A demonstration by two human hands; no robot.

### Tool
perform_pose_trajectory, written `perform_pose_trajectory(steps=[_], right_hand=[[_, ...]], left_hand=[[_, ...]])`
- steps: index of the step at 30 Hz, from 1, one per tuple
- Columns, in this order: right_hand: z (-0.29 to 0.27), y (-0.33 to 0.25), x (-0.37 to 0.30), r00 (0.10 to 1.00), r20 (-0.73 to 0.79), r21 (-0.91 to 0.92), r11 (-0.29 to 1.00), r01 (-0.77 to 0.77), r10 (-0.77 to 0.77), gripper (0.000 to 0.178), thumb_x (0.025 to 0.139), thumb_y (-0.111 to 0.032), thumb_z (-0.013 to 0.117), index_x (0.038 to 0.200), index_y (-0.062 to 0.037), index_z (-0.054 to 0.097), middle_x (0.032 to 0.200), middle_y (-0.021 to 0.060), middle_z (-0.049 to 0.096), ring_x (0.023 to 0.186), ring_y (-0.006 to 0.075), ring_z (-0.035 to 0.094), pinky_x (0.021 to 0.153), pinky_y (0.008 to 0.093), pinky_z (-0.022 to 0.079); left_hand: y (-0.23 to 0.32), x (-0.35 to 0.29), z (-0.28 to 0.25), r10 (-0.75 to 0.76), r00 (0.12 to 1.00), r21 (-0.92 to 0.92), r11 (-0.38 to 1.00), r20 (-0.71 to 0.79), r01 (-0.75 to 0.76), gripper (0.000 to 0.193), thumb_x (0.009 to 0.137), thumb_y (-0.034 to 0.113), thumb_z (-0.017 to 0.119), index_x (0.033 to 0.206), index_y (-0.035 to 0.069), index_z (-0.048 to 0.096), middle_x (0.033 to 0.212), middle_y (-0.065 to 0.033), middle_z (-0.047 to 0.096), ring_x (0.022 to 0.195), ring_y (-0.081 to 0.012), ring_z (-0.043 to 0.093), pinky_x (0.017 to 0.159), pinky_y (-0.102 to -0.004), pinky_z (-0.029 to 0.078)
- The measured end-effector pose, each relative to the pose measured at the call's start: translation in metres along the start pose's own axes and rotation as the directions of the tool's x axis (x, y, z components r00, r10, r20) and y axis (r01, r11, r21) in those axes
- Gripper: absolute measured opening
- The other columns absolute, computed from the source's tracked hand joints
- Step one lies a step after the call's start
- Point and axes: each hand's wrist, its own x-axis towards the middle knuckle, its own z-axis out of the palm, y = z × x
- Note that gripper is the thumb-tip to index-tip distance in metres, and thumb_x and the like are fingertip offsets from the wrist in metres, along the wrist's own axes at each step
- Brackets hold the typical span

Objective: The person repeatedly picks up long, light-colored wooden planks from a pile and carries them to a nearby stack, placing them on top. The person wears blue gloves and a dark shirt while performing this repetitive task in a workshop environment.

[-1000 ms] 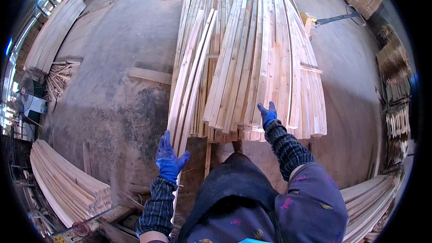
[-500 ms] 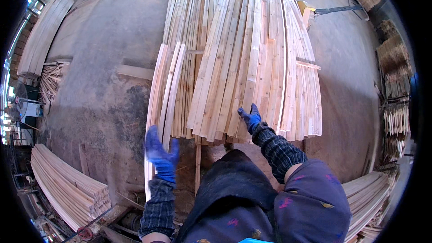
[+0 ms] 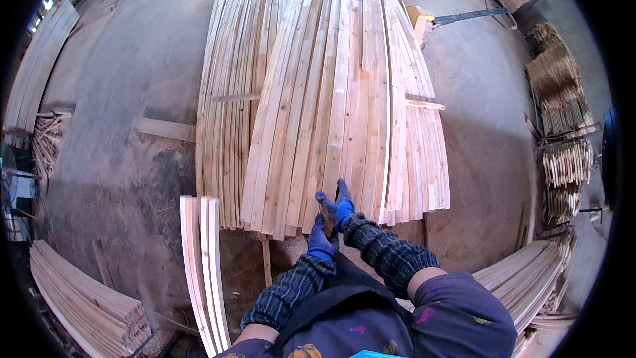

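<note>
Plank stack (image 3: 318,126), top to ctr of frame, has most pcs; few strips (image 3: 196,272) apart, lower left, so prob. early on. R hand (image 3: 341,212) grip spread at stack end; L hand (image 3: 321,244) beside, can't tell grip.

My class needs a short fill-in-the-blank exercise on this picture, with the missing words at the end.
The gloves on the left hand and right hand are ____.
The large stack of strips is made of ____.
In the picture, the smaller bundle is to the ____ of that stack.
Missing words: blue; wood; left.
</note>
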Motion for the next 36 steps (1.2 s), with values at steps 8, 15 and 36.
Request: perform_pose_trajectory(steps=[8,15,36], right_hand=[[-0.018,-0.040,-0.022,0.970,0.164,0.484,0.842,-0.239,0.181,0.069,0.084,-0.023,0.076,0.137,-0.0016,0.037,0.114,0.0141,0.060,0.096,0.0265,0.058,0.080,0.0378,0.050],[-0.064,-0.059,-0.020,0.871,0.462,0.380,0.851,-0.362,0.164,0.045,0.085,-0.035,0.072,0.115,-0.0041,0.056,0.096,0.0055,0.061,0.085,0.0168,0.062,0.075,0.0322,0.053],[-0.010,-0.011,0.069,0.436,0.779,0.610,0.708,-0.357,-0.451,0.039,0.101,-0.035,0.042,0.127,-0.0074,0.054,0.133,0.0118,0.054,0.122,0.0273,0.050,0.110,0.0416,0.035]], left_hand=[[-0.008,-0.030,0.005,0.003,0.997,0.219,0.975,0.071,-0.018,0.041,0.095,0.035,0.060,0.129,0.013,0.055,0.118,-0.0071,0.062,0.106,-0.0233,0.059,0.092,-0.0345,0.052],[0.037,-0.104,0.057,0.301,0.924,0.794,0.488,0.236,-0.362,0.065,0.089,0.043,0.067,0.130,-0.004,0.050,0.110,-0.0133,0.062,0.097,-0.0218,0.059,0.085,-0.0323,0.050],[0.161,-0.282,0.018,-0.097,0.972,0.935,0.308,0.213,-0.174,0.065,0.086,0.035,0.072,0.133,-0.001,0.046,0.117,-0.0147,0.062,0.107,-0.0221,0.062,0.097,-0.0344,0.048]])
